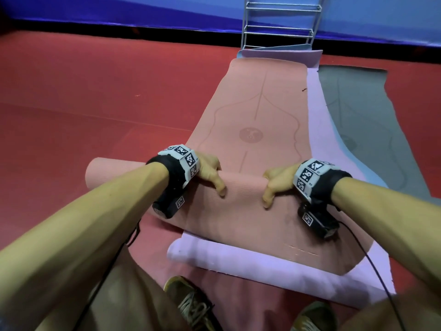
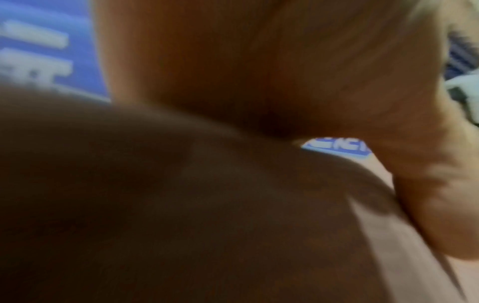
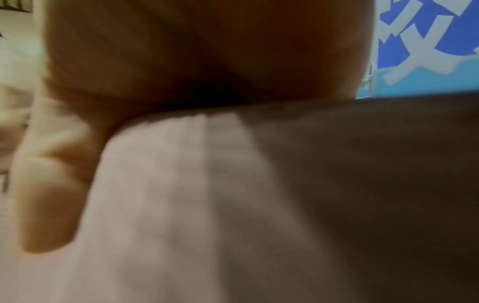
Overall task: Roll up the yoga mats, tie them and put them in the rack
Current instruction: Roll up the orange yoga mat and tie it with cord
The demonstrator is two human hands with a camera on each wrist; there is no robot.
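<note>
A pink yoga mat (image 1: 257, 108) lies stretched toward the rack, its near end folded over into a thick roll (image 1: 241, 206). My left hand (image 1: 210, 173) and right hand (image 1: 274, 187) both sit on top of that roll, fingers curled over its far side, thumbs pointing down the near face. The wrist views show the pink roll (image 2: 388, 235) (image 3: 181, 194) close up under each palm, blurred. Under the pink mat lies a lilac mat (image 1: 238, 261), and a grey mat (image 1: 358, 115) lies to the right. The white wire rack (image 1: 279, 22) stands at the mats' far end.
Red floor (image 1: 95, 91) spreads to the left. A blue wall (image 1: 143, 10) with a black base runs along the back. My shoes (image 1: 191, 304) and knees are at the bottom edge, close to the lilac mat's near end. Cables hang from both wrists.
</note>
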